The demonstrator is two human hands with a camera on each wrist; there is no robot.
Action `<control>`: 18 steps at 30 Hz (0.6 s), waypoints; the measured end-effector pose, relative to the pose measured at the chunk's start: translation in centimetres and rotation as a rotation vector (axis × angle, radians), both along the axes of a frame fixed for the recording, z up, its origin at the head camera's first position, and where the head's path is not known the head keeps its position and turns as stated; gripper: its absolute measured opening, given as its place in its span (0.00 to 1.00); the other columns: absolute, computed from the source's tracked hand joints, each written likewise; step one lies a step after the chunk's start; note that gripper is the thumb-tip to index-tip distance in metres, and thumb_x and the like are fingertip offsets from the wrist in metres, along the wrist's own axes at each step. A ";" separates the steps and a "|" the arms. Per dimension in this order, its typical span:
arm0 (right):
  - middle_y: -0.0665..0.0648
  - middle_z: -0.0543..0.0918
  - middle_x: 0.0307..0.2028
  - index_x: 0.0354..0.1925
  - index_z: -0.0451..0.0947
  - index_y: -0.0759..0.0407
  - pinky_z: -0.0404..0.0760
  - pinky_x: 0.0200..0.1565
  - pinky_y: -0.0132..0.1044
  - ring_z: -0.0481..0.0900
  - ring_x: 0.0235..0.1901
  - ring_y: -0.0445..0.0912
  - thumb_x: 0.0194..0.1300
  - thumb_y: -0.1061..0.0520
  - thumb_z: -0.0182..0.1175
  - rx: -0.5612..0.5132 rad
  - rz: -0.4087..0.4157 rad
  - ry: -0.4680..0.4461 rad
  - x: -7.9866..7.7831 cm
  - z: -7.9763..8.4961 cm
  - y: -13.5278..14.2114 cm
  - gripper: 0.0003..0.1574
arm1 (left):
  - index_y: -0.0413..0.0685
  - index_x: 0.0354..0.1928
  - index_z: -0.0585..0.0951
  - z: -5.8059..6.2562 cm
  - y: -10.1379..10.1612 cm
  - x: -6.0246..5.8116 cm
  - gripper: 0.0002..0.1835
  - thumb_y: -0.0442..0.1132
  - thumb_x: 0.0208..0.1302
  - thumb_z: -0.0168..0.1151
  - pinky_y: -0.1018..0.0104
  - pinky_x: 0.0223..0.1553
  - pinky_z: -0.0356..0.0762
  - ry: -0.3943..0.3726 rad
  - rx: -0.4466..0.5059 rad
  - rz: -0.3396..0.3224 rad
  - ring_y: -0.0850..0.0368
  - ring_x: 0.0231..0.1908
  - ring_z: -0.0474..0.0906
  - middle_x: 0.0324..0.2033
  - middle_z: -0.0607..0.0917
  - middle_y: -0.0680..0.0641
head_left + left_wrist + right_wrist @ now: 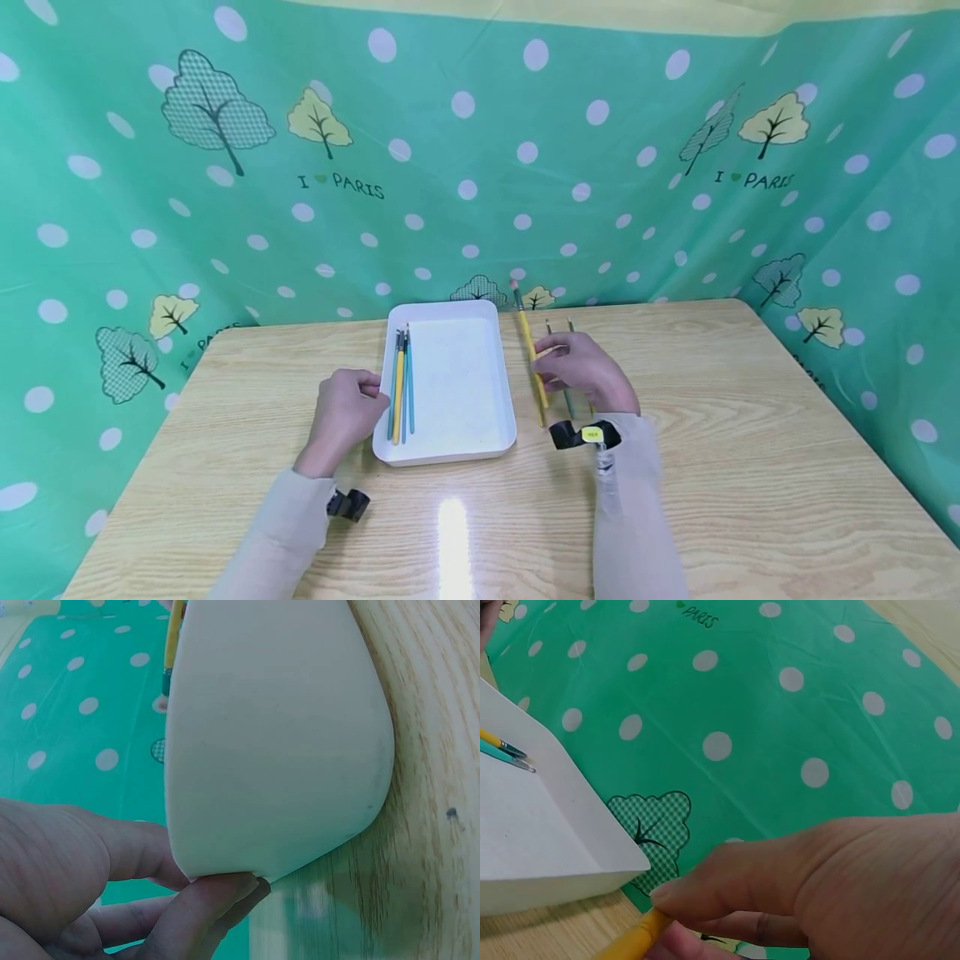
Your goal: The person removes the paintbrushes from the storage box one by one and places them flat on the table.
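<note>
My left hand (347, 410) pinches the left rim of a shallow white tray (461, 383); in the left wrist view, thumb and fingers (206, 900) close on the tray's edge. Inside, several thin paintbrushes (400, 392) with yellow and blue-green handles lie along the left side. Right of the tray, my right hand (583, 368) holds a thick yellow pencil (525, 333) with a dark green band and a pink eraser end pointing away. The right wrist view shows thumb and fingertips on the yellow shaft (634, 941).
Slim brushes (570, 325) lie on the wooden table (750, 433), partly hidden under my right hand. A green dotted cloth (450, 150) hangs along the table's back and sides. Bright light reflects off the tabletop in front of the tray.
</note>
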State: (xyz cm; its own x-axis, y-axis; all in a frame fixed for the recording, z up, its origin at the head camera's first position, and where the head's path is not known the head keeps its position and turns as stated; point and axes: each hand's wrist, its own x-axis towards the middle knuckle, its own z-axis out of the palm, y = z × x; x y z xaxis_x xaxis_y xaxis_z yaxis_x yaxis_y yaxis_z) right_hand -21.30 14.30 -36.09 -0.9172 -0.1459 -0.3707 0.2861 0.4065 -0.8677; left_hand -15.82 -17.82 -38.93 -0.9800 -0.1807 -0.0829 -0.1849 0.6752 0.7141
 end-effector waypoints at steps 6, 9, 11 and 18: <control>0.64 0.84 0.49 0.62 0.75 0.63 0.87 0.51 0.46 0.83 0.38 0.48 0.68 0.60 0.62 0.035 -0.032 -0.016 0.1 0.1 1.2 0.26 | 0.31 0.52 0.84 0.0 0.0 0.0 0.18 0.31 0.61 0.59 0.66 0.32 0.80 -0.006 0.002 0.000 0.50 0.36 0.83 0.39 0.87 0.38; 0.63 0.83 0.50 0.63 0.74 0.62 0.86 0.52 0.47 0.82 0.38 0.47 0.69 0.60 0.62 0.046 -0.054 -0.022 0.2 0.2 1.6 0.26 | 0.31 0.52 0.84 0.0 0.0 0.0 0.18 0.31 0.61 0.59 0.66 0.32 0.80 -0.007 0.003 0.001 0.50 0.36 0.83 0.39 0.87 0.38; 0.63 0.82 0.49 0.64 0.74 0.63 0.86 0.52 0.48 0.82 0.38 0.47 0.69 0.60 0.62 0.052 -0.067 -0.018 0.3 0.2 1.8 0.26 | 0.31 0.52 0.84 0.1 0.0 0.0 0.18 0.31 0.61 0.59 0.66 0.32 0.80 -0.006 0.004 0.000 0.51 0.35 0.84 0.39 0.87 0.38; 0.63 0.83 0.48 0.64 0.74 0.63 0.85 0.52 0.48 0.82 0.37 0.46 0.68 0.60 0.61 0.062 -0.084 -0.009 0.6 0.3 3.0 0.27 | 0.31 0.52 0.84 0.1 0.0 0.1 0.18 0.31 0.61 0.59 0.66 0.31 0.80 -0.008 0.005 0.002 0.51 0.35 0.83 0.39 0.87 0.38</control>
